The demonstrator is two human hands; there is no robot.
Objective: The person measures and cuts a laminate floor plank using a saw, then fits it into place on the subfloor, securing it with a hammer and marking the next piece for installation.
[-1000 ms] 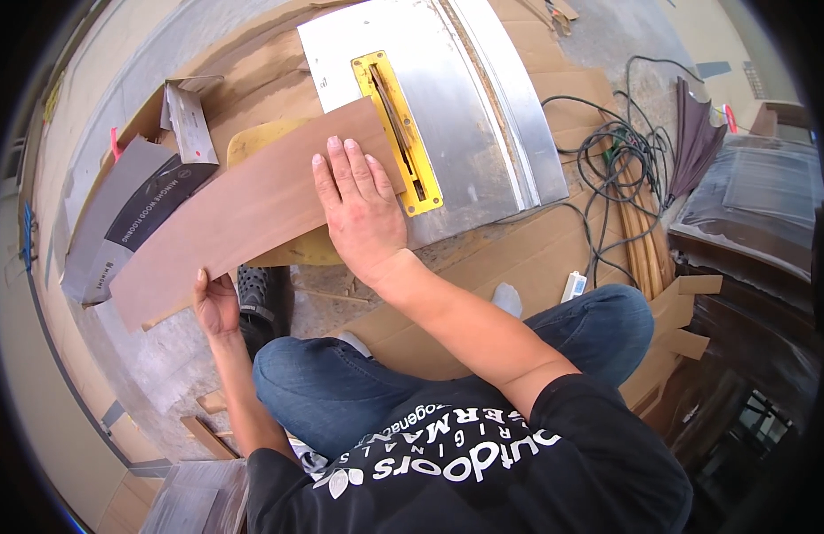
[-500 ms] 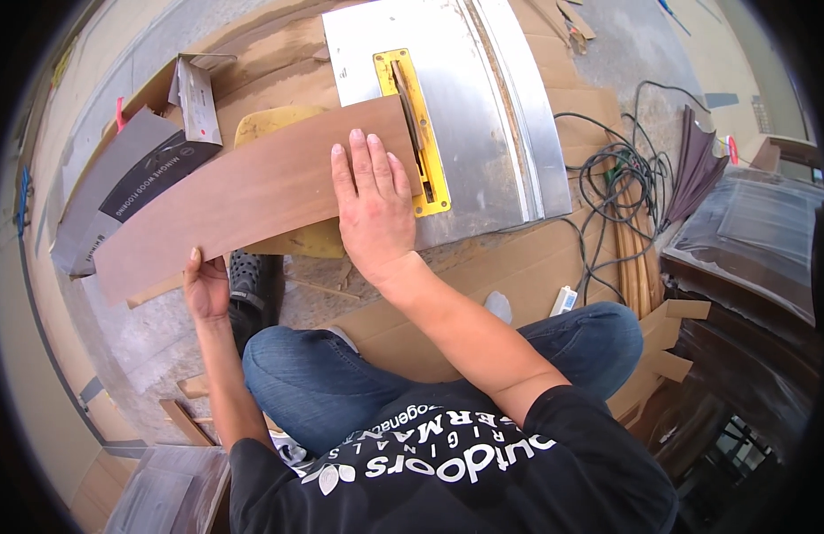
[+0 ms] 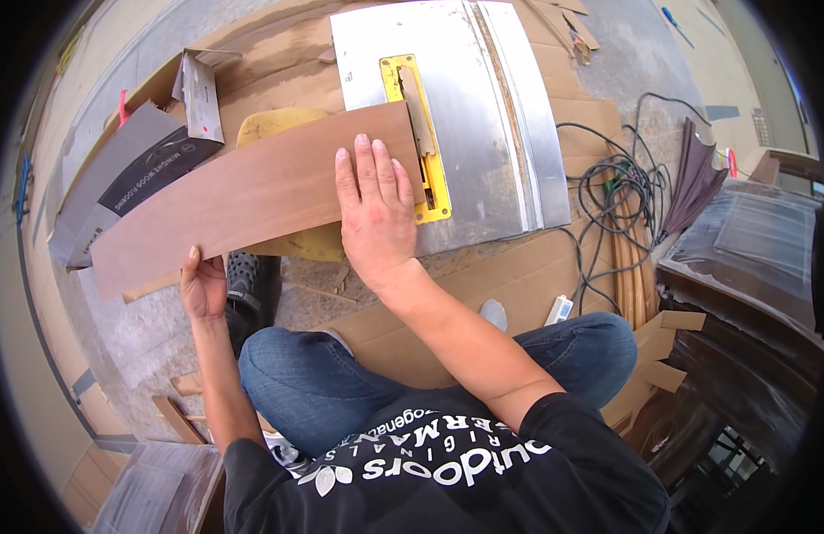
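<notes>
Cardboard-covered floor, smooth brown plank (image 3: 243, 200) on metal saw table (image 3: 483, 116), right hand (image 3: 376, 214) flat on it, left hand (image 3: 201, 287) gripping its edge.

- The right hand (image 3: 376, 214) lay flat, fingers spread, on the near end of a long brown wood plank (image 3: 243, 200).
- The left hand (image 3: 201, 287) gripped the plank's near edge further along, thumb on top.
- The plank's end rested on the metal table saw top (image 3: 492, 116), touching the yellow blade insert (image 3: 421, 142).
- A tangle of black cables (image 3: 617, 187) lay on cardboard right of the saw.
- A grey flooring box (image 3: 118, 182) sat beyond the plank.
</notes>
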